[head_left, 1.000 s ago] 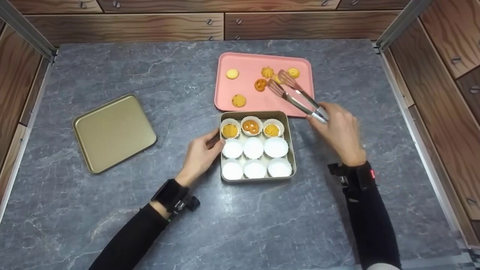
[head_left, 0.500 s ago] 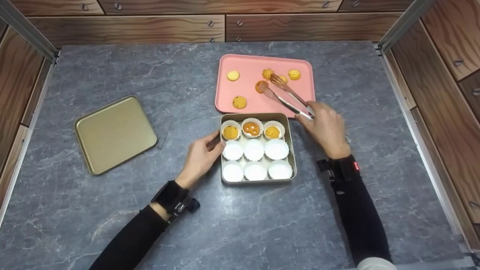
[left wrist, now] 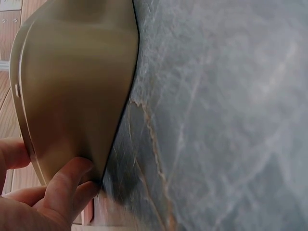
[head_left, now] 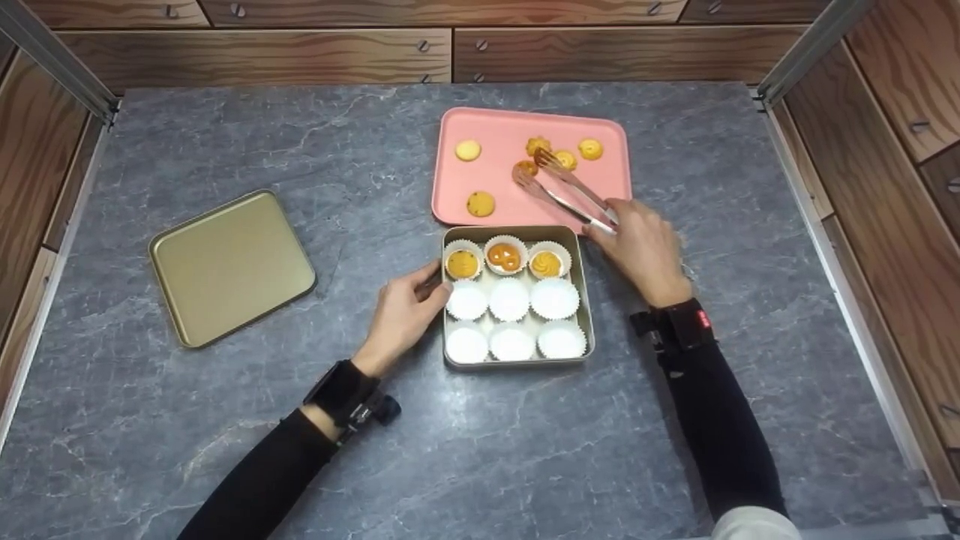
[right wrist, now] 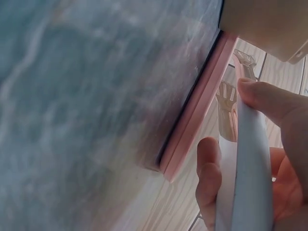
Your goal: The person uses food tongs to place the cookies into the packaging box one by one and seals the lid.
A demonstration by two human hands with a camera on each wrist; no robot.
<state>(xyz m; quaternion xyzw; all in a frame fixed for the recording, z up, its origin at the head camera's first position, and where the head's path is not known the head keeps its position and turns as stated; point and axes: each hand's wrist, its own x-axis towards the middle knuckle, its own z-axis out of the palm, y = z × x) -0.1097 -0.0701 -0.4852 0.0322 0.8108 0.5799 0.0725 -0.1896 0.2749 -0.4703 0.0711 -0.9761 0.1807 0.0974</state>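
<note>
My left hand [head_left: 405,313] holds the left wall of a square gold tin [head_left: 517,363], thumb at the rim; the left wrist view shows its fingers bent against the tin's outer wall [left wrist: 79,96]. White paper cups fill the tin in rows. The back three hold a round cookie [head_left: 463,264], a pretzel cookie [head_left: 503,257] and a swirl cookie [head_left: 546,264]. My right hand [head_left: 641,244] grips metal tongs [right wrist: 252,178] over a pink tray [head_left: 499,129]. The slotted tong ends lie either side of another pretzel cookie [head_left: 528,166] and partly cover it.
Also on the tray are a pale round cookie [head_left: 468,151], a speckled cookie [head_left: 481,204], a flower-shaped cookie [head_left: 538,145] and two ring-shaped yellow ones. A gold lid [head_left: 232,268] lies at the left of the marbled table. The tray's front edge meets the tin's back.
My right hand has moved left with the tongs, bringing their ends from right of the pretzel cookie to around it. The left hand and the tin have stayed in place.
</note>
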